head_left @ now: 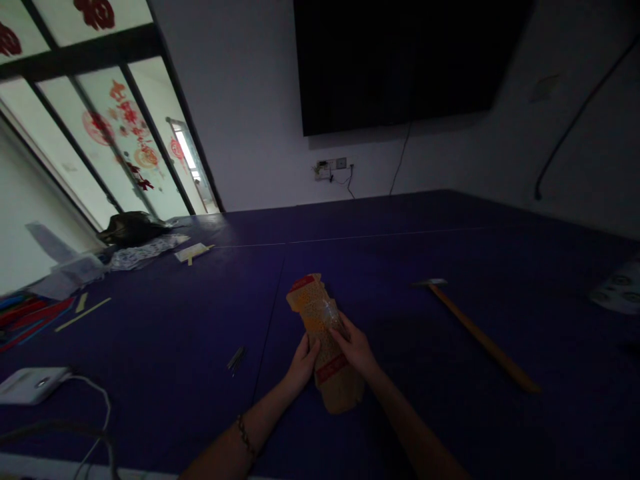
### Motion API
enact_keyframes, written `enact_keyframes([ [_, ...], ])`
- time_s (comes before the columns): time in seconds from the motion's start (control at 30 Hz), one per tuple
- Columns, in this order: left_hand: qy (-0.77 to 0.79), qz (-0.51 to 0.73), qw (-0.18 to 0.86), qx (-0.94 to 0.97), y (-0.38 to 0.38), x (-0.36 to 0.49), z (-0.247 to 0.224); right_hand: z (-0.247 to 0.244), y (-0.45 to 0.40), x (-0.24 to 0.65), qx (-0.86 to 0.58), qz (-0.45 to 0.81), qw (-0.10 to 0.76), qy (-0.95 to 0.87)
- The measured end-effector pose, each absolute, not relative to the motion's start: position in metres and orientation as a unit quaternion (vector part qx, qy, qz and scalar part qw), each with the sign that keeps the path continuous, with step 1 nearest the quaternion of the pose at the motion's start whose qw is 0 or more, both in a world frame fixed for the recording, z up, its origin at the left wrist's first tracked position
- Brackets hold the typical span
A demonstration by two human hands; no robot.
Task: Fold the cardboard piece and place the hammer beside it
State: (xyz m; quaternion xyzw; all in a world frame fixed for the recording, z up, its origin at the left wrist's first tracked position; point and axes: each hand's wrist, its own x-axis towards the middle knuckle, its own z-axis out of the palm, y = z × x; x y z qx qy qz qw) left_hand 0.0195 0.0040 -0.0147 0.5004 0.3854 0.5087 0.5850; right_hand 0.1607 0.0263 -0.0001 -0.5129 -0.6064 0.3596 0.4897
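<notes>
A brown cardboard piece (pixel 323 323) with red bands and an orange patch is held over the dark blue table (pixel 200 320), its long side tilted up to the left. My left hand (pixel 303 362) grips its left edge, thumb on the front. On its right edge is my right hand (pixel 355 345), with fingers and thumb pressed on the face. A hammer (pixel 483 337) with a wooden handle lies to the right, apart from both hands. Several thin metal pieces, perhaps nails (pixel 235 359), lie left of my left hand.
At the left are a white device (pixel 34 385) with a cable, red and blue strips (pixel 35 319), a clear plastic container (pixel 80 268) and a dark bag (pixel 131 229). A white patterned object (pixel 620 288) stands far right. Behind hangs a black screen (pixel 400 60).
</notes>
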Motion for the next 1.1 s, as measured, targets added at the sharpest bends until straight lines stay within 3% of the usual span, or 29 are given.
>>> enact_keyframes([
  [0.3, 0.392, 0.524, 0.618, 0.436, 0.007, 0.017, -0.006, -0.002, 0.028, 0.161, -0.455, 0.469, 0.498, -0.570],
  [0.53, 0.410, 0.496, 0.624, 0.443, 0.008, 0.012, -0.004, -0.015, 0.029, 0.156, -0.555, 0.364, 0.552, -0.504],
  [0.67, 0.418, 0.504, 0.608, 0.449, 0.012, 0.009, -0.004, -0.017, 0.031, 0.154, -0.540, 0.394, 0.550, -0.501],
  [0.9, 0.520, 0.536, 0.520, 0.416, 0.052, -0.056, 0.030, -0.024, 0.031, 0.146, -0.516, 0.457, 0.552, -0.469],
  [1.1, 0.664, 0.530, 0.396, 0.347, 0.057, -0.151, 0.063, -0.038, 0.036, 0.142, -0.550, 0.426, 0.526, -0.489],
])
